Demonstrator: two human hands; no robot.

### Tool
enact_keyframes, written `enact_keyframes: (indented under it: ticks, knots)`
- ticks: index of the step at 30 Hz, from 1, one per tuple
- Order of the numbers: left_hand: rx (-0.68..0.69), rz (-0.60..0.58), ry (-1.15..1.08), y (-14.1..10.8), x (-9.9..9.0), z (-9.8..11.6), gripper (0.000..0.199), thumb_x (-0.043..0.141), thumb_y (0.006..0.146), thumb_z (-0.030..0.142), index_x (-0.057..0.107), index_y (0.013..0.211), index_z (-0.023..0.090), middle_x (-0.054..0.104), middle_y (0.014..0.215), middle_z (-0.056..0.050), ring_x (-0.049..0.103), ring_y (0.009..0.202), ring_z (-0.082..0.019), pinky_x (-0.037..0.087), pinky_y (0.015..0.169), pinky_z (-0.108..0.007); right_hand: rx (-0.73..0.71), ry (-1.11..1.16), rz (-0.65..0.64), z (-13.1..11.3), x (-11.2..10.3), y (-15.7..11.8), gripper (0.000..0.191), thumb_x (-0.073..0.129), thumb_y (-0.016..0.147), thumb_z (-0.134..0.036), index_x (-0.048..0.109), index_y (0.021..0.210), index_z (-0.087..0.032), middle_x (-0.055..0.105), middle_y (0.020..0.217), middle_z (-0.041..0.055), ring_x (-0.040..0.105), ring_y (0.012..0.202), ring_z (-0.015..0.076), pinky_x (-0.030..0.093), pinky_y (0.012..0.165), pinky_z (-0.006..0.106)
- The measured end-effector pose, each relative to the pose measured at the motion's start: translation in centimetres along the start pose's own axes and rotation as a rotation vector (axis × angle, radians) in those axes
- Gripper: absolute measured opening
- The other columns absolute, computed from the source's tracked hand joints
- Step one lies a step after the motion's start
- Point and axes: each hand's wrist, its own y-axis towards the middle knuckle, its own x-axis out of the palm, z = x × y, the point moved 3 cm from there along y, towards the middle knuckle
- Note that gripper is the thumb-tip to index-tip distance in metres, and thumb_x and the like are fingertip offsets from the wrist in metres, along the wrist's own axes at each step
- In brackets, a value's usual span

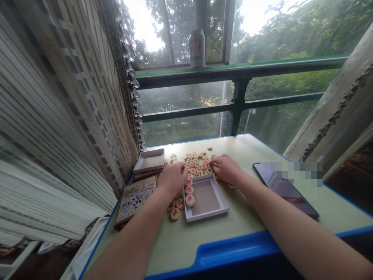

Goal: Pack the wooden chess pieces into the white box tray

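While the shallow tray holds red-marked discs, I cannot tell the grip of the left hand or right hand.

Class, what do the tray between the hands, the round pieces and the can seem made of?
Tray: likely matt card, from its thin, straight walls.
Pieces: smooth, pale wood or plastic; even-coloured, grain unclear.
Can: probably metal, satin, with narrowed, rimmed top.

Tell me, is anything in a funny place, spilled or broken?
The pale metal drink can stands on the long green window rail, a funny spot where it might get knocked off. One round wooden piece lies a little apart, behind the other wooden pieces. Nothing looks spilled or broken.
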Motion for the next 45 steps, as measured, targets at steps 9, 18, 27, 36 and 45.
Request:
enact_keyframes:
  ticks: [9,18,27,36,45]
  knots:
    - [-0.056,0.023,-0.069,0.5,0.7,-1.0,0.026,0.042,0.082,0.029,0.065,0.075,0.019,0.069,0.079,-0.007,0.061,0.073,-0.020,0.040,0.062,-0.027,0.045,0.129,0.019,-0.3,0.3,-0.2,0.031,0.051,0.081,-0.028,0.068,0.107,-0.025,0.070,0.095,0.0040,0.050,0.097,0.0255,0.038,0.087,0.035]
    - [-0.062,0.027,-0.104,0.5,0.9,-1.1,0.027,0.043,0.083,0.028,0.069,0.080,0.018,0.069,0.080,-0.007,0.062,0.076,-0.020,0.046,0.069,-0.029,-0.056,0.165,0.062,-0.5,0.4,-0.2,0.029,0.051,0.074,-0.009,0.072,0.090,-0.022,0.068,0.093,0.0058,0.052,0.093,0.0220,0.038,0.084,0.032]
    - [0.292,-0.037,-0.217,0.4,1.8,0.3,0.030,0.046,0.083,0.027,0.070,0.102,0.027,0.063,0.120,0.003,0.050,0.113,-0.022,0.034,0.104,-0.040,-0.071,0.153,0.049,-0.4,0.5,-0.2,0.030,0.049,0.074,-0.010,0.074,0.086,-0.021,0.069,0.090,0.0047,0.056,0.089,0.0197,0.038,0.086,0.029]
    - [0.304,-0.051,-0.177,0.3,1.7,0.2,0.032,0.043,0.086,0.028,0.070,0.102,0.023,0.066,0.114,0.000,0.054,0.112,-0.019,0.039,0.102,-0.035,-0.103,0.149,0.080,-1.4,-0.3,-0.9,0.024,0.051,0.076,-0.016,0.073,0.086,-0.022,0.069,0.093,0.0051,0.053,0.093,0.0225,0.039,0.087,0.033]
    - [0.330,-0.049,-0.210,0.9,2.7,-1.3,0.042,0.044,0.074,0.005,0.070,0.102,0.020,0.067,0.112,-0.002,0.058,0.107,-0.017,0.044,0.098,-0.030,-0.353,0.132,-0.033,-2.7,0.2,-1.5,0.021,0.058,0.070,-0.016,0.073,0.083,-0.022,0.068,0.087,0.0045,0.053,0.087,0.0215,0.041,0.083,0.033]
